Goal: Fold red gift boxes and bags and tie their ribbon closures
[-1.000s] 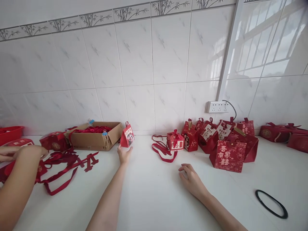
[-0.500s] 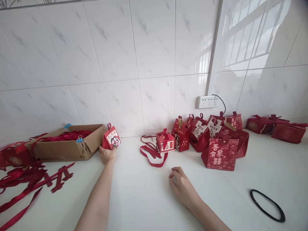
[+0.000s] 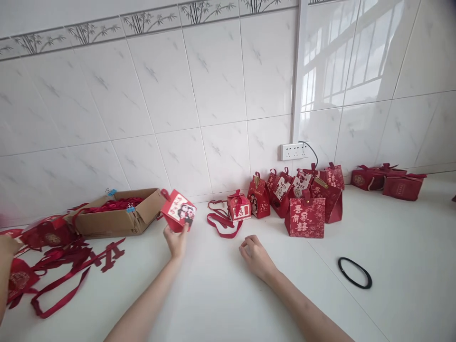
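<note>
My left hand grips a small red gift box with a cartoon couple on its label, lifted and tilted just right of a cardboard box. My right hand rests on the white counter with its fingers curled under and nothing visible in it. A loose red ribbon lies between the two hands, near the wall.
The cardboard box holds red ribbons. More ribbons and flat red pieces litter the counter at left, where another person's arm enters. Several red gift bags cluster by the wall socket. A black ring lies at right.
My left hand has reached the small gift box, taken hold of it, lifted it off the counter and tilted it. The right hand stays curled on the counter. The view has shifted.
</note>
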Demonstrator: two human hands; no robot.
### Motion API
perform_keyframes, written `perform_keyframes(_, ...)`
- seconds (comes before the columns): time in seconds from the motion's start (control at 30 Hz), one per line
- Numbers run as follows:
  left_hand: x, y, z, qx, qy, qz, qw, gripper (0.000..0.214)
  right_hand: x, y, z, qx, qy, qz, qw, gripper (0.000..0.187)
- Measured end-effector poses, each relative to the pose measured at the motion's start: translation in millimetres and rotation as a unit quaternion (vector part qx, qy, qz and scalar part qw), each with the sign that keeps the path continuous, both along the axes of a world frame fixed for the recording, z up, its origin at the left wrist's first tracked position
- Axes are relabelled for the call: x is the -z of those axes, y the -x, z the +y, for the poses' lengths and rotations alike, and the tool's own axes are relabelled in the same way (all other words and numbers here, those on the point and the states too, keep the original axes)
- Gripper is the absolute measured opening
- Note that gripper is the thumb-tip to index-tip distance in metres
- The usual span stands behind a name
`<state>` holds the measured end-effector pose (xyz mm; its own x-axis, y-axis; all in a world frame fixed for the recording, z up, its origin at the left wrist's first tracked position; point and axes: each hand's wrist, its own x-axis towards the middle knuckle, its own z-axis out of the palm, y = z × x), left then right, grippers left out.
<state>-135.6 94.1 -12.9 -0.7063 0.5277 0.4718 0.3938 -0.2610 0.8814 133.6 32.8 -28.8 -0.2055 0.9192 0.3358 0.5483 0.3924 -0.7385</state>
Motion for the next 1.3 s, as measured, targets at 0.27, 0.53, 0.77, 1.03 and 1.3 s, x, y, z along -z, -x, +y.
perform_keyframes(0.27, 3.8, -151.3, -73.2, 0.196, -0.008, 0.011, 0.98, 0.051, -3.1, 7.1, -19.4, -0.107, -0.12, 0.184, 0.97, 0.048)
perform_keyframes(0.53, 15.3, -162.0, -94.0, 0.362, 0.093, 0.251, 0.893, 0.023, -6.6, -26.7, 13.0, 0.075, 0.029, 0.322, 0.943, 0.035)
perform_keyframes(0.77, -12.5, -137.7, -82.5, 0.228, -0.042, 0.103, 0.967, 0.034, -16.0, -32.0, 11.9, -0.059, 0.073, 0.332, 0.938, 0.03)
perform_keyframes(1.03, -35.2, -130.8, -89.4, 0.343, 0.018, 0.001, 0.939, 0.023, -28.4, -31.7, -0.3, -0.198, 0.149, 0.362, 0.899, 0.029)
perform_keyframes(1.3, -34.8, -149.5, -102.5, 0.369, 0.005, 0.027, 0.929, 0.021, -58.9, -37.0, -21.4, -0.047, -0.046, 0.336, 0.939, 0.029)
